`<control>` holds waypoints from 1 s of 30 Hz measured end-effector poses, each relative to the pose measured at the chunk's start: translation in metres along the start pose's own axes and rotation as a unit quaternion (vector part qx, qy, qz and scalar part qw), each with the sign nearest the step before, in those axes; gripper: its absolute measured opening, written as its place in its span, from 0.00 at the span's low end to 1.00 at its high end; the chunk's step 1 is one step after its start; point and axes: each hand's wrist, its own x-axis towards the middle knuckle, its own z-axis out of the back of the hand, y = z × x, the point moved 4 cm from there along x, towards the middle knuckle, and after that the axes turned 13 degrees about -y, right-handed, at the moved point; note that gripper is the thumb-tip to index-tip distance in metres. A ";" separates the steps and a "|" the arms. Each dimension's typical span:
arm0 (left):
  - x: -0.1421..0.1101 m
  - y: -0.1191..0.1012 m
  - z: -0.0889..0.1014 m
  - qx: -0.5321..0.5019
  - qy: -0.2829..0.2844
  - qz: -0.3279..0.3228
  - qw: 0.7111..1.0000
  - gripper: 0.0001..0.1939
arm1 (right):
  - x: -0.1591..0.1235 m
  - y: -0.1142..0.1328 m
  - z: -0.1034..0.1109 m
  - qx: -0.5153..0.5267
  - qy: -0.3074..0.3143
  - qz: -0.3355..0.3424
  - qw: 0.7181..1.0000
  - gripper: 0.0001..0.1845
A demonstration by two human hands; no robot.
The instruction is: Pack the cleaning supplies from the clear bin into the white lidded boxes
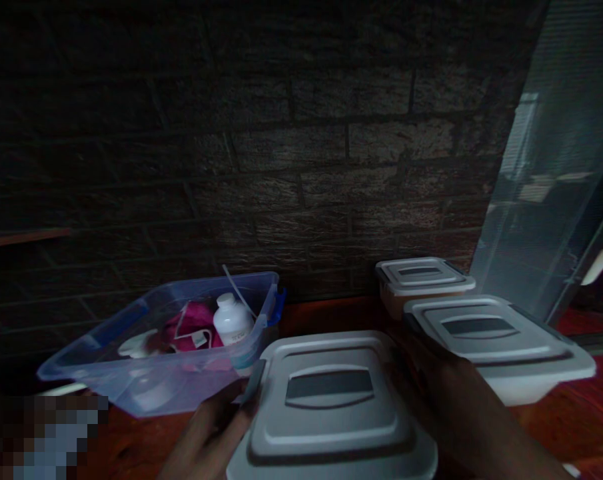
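A lidded storage box (326, 427) with a pale lid and grey side clips is nearest to me, low in the middle of the view. My left hand (218, 423) grips its left side by the clip, fingertips partly hidden. Along its right side lies my right hand (448, 383), the fingers in deep shadow against the box wall. Just beyond that hand stands a second lidded box (546, 353) with a white body. Behind it is a smaller lidded box (426, 287) near the wall.
To the left, an open translucent bin (96, 370) with blue handles holds a white bottle (234, 327), a pink cloth (194, 327) and other items. A dark brick wall (321, 160) rises behind the reddish wooden table (146, 443). Glass (546, 200) borders the right side.
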 end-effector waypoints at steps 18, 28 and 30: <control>0.011 -0.003 0.011 0.103 0.031 -0.067 0.992 0.26 | -0.040 -0.036 -0.023 0.167 0.054 -0.155 0.972 0.26; 0.001 0.030 -0.010 -0.083 0.120 0.113 0.983 0.28 | -0.075 -0.050 -0.050 0.229 -0.026 -0.359 0.905 0.30; -0.005 0.034 -0.017 -0.151 0.114 0.157 0.969 0.28 | -0.077 -0.045 -0.054 0.255 -0.038 -0.390 0.884 0.32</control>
